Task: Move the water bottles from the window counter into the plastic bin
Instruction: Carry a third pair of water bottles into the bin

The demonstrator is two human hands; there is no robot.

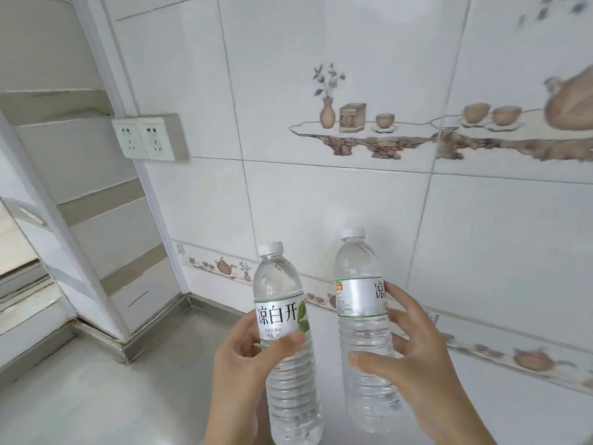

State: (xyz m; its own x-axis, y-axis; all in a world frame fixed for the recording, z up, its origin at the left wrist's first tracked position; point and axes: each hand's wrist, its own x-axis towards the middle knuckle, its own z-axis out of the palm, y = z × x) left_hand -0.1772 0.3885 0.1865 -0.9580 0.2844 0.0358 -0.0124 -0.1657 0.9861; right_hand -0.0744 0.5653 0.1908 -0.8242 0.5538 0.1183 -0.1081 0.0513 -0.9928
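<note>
The left hand (244,358) has its grip curled round the left water bottle (285,332), thumb across the label; the right hand (414,354) grips the right water bottle (362,316) the same way. Both clear, white-capped bottles stand upright, side by side and apart, over the grey tabletop (96,390) before the tiled wall (353,194). A double socket (149,138) sits upper left.

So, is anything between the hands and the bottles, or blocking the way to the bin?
No. Each hand already grips a bottle. The bin is out of view, so that path cannot be judged.
</note>
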